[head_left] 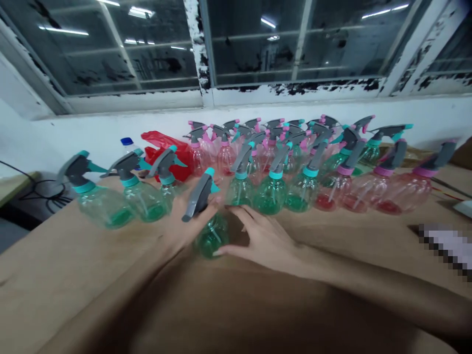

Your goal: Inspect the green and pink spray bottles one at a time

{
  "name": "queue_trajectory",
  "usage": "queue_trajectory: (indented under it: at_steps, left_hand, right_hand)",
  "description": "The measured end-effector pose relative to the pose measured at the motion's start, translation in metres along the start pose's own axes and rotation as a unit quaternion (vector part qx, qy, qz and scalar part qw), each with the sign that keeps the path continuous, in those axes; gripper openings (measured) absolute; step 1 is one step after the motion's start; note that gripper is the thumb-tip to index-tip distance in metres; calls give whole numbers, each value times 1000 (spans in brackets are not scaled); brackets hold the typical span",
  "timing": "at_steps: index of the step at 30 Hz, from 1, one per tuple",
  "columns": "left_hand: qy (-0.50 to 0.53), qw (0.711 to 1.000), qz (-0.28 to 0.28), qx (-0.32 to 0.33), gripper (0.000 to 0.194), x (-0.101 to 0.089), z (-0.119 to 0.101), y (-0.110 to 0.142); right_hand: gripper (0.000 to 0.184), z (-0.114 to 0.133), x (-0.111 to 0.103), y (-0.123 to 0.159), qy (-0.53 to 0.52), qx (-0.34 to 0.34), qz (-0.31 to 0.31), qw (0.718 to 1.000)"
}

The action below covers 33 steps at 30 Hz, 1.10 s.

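Observation:
A green spray bottle (211,240) with a grey and turquoise trigger head stands in front of me on the wooden table. My left hand (180,219) is closed around its neck, just under the trigger head. On the bottle's other side, my right hand (263,241) is open, thumb and fingers spread. Its thumb tip is at the lower part of the bottle; whether it touches I cannot tell. Another green spray bottle (271,196) stands just beyond my right fingers. To the left, several green spray bottles (145,201) stand in a slanting row.
Several pink spray bottles (389,194) stand at the right, with more rows behind toward the wall. A red plastic bag (165,152) and a blue-capped bottle (127,142) are at the back left. A blurred-out item (448,246) lies at the right edge. Black cables (47,191) hang at far left.

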<state>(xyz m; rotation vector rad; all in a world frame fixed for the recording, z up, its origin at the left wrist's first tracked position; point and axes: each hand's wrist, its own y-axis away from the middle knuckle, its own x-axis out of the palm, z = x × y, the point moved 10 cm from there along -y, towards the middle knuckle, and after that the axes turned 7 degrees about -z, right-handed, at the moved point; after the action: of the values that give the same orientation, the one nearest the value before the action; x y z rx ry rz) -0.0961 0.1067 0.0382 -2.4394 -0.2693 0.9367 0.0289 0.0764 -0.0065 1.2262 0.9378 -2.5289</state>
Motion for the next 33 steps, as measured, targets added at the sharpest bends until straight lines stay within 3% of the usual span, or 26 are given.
queue_trajectory:
  at_steps: [6,9,14,23,33]
  left_hand:
    - [13,999,-27,11,22,-6,7,-12]
    - [22,1000,6,18,31,-4,9,-14]
    - [84,993,79,31,62,-10,16,-3]
    - [8,991,130,-35,43,-39,46,38]
    - [27,982,171,-76,21,-29,64,53]
  right_hand:
    - [82,19,23,-32,36,13,-22,999]
    - [83,21,27,-37,68,14,-17,997]
    - [65,11,25,-48,112,23,-23,993]
    - [70,-3,32,-73,128,44,-9,991]
    - [84,-11,39,-93,120,90,16,989]
